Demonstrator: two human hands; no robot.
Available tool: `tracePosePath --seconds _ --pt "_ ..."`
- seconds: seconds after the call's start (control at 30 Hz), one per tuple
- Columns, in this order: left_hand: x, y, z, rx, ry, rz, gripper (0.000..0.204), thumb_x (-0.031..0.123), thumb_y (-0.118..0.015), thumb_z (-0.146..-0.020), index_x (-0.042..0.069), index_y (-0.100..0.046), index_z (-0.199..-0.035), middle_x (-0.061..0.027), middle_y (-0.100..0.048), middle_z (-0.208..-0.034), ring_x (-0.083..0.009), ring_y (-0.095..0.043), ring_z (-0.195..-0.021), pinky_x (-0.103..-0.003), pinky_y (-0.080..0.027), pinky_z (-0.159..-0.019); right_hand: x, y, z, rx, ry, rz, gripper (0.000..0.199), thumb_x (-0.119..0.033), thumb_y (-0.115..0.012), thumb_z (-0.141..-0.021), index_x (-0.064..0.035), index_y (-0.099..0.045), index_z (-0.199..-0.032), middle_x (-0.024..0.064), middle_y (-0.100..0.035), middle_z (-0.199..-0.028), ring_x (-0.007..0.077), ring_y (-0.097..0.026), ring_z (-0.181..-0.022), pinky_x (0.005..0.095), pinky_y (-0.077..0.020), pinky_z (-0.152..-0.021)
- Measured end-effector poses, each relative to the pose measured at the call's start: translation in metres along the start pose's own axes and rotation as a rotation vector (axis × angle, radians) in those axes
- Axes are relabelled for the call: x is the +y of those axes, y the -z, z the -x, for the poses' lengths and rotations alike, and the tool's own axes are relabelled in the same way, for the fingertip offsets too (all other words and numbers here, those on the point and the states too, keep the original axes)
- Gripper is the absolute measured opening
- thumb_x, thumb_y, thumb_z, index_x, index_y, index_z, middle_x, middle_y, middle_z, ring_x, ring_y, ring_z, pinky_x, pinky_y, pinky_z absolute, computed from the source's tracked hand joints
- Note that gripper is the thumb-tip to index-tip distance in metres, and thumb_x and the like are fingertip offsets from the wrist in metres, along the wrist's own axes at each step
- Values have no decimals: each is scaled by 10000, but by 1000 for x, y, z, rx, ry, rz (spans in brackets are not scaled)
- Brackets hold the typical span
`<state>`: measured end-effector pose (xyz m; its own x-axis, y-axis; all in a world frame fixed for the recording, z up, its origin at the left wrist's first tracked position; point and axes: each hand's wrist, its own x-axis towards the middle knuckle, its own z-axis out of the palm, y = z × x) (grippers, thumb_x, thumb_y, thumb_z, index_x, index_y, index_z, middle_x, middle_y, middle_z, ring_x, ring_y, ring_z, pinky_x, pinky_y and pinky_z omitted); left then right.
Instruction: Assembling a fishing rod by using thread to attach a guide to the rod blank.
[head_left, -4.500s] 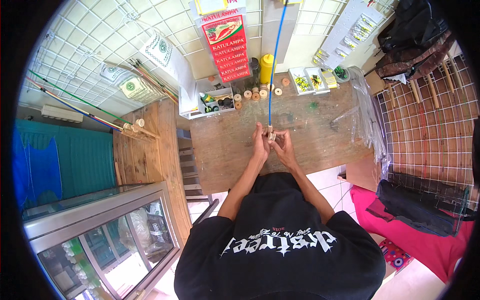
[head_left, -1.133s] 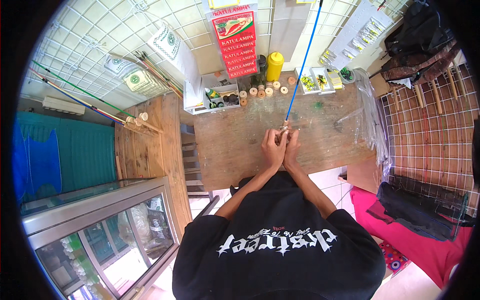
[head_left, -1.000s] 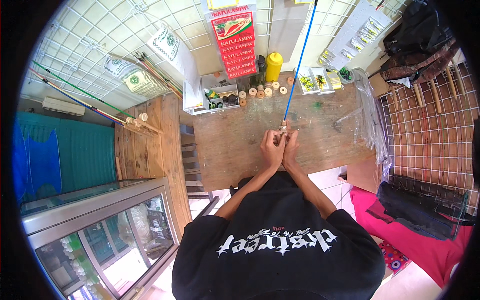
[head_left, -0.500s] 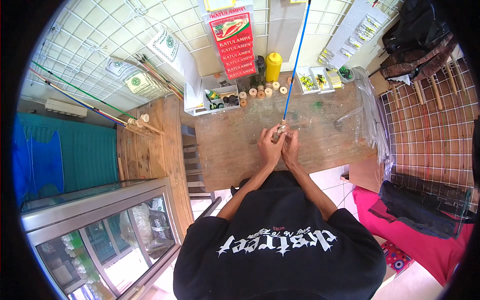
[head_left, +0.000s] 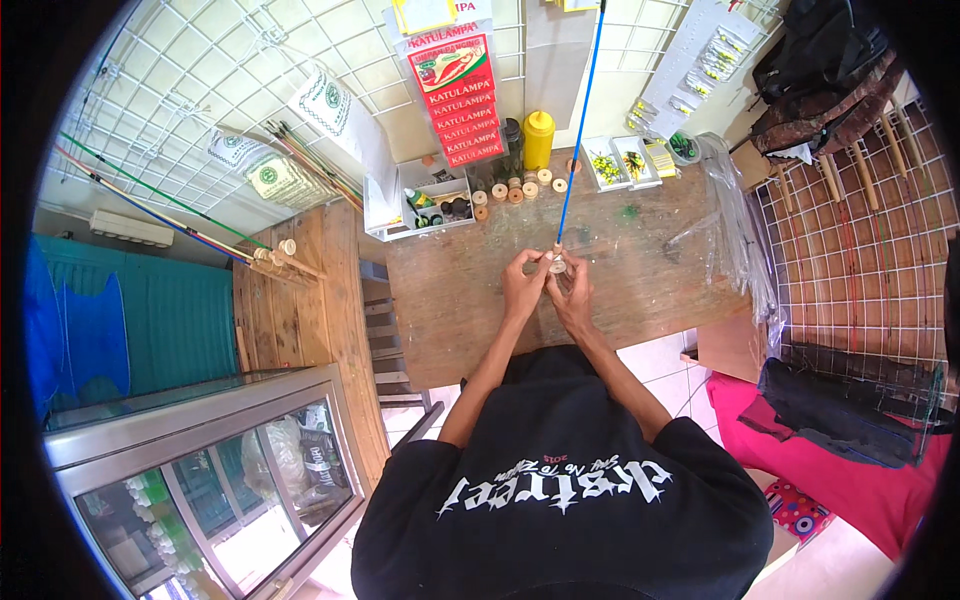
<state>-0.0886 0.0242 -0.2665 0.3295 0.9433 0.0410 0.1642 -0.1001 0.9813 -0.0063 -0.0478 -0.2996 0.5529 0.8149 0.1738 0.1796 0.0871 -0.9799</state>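
A slim blue fishing rod [head_left: 577, 150] points away from me over the wooden table [head_left: 460, 310], its pale wooden butt toward my body. At that end sits a small round wooden spool [head_left: 558, 267], between my two hands. My left hand [head_left: 523, 287] pinches at the rod's butt beside the spool, fingers bent. From the other side, my right hand [head_left: 573, 298] has its fingers closed round the spool's edge. My fingers hide part of the butt, and any line on the spool is too small to make out.
Loose wooden spools [head_left: 515, 195], a yellow squeeze bottle [head_left: 538, 140], a white box [head_left: 430, 228] and trays of small yellow floats [head_left: 606, 172] line the table's back. Clear plastic sleeves [head_left: 735, 220] hang over its right side. A glass cabinet [head_left: 210, 440] stands at left.
My hands have shifted slightly left with the rod and spread a little apart. The spool between them now shows its round face more plainly.
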Motion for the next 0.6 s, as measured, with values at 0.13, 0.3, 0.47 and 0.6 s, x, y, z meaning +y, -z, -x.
tracePosePath --seconds 0.13,0.3,0.47,0.6 --pt "-12 2 -10 -93 32 49 201 207 -656 -882 6 -660 -868 -11 -645 -797 -77 -572 -690 -247 -466 -594 0 -1 0 27 -45 -11 416 13 -631 -852 15 -391 -1192 199 -508 -1279 256 -509 -1203 385 -455 -1000" --pt "-32 4 -11 -84 34 68 200 209 -634 -904 11 -646 -923 -11 -639 -803 -74 -572 -674 -233 -463 -563 -10 -5 -2 71 -37 -20 378 -46 -665 -836 22 -450 -1139 227 -581 -1207 266 -574 -1140 356 -484 -935" --pt "-3 7 -8 -161 151 195 211 224 -612 -924 18 -641 -965 -14 -636 -840 -84 -570 -662 -237 -463 -556 -19 4 -1 37 -133 -21 389 -42 -676 -828 9 -441 -1134 184 -580 -1173 251 -564 -1138 378 -478 -954" --pt "-1 11 -11 -249 257 205 218 243 -587 -939 29 -616 -958 -13 -627 -874 -83 -565 -701 -233 -462 -602 -23 3 -1 16 -158 24 404 -61 -689 -801 17 -458 -1123 189 -609 -1135 250 -590 -1109 388 -494 -936"
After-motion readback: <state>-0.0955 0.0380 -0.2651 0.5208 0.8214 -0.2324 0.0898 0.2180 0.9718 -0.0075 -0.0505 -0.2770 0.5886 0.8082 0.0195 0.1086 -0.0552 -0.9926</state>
